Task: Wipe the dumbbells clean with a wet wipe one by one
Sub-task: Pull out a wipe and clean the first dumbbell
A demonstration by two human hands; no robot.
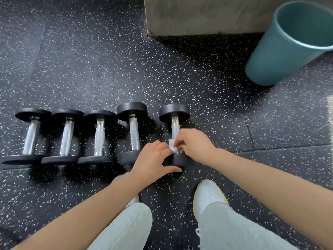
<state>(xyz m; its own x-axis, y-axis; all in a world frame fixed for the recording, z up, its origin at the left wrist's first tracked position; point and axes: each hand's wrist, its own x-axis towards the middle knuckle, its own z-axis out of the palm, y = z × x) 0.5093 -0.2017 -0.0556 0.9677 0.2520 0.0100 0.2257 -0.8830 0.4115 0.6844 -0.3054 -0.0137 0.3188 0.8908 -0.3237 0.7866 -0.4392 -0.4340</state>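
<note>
I see the floor [180, 78] filling most of the view, black rubber flecked with white. A grey block [198, 15] stands at the top, and a teal bin [281, 51] stands just to its right, open end up. The person's legs [234, 228] in pale ribbed fabric come in from the bottom edge, with bare forearms reaching forward over them.

Five dumbbells [99, 136] lie in a row on the floor, black heads and metal handles, the handles pointing away from the camera. The three on the left lie close together; the fourth sits slightly further forward. The end dumbbell [174, 123], at the right, lies a little apart from the fourth. A white shoe [209, 193] rests on the floor just behind it.

The left hand [153, 159] grips the near head of the end dumbbell, fingers curled over the top and thumb stretched along its near side. The right hand [194, 145] pinches a white wipe [173, 147] against the near end of that dumbbell's handle, just above the head. I cannot tell how far the wipe wraps round the handle.
</note>
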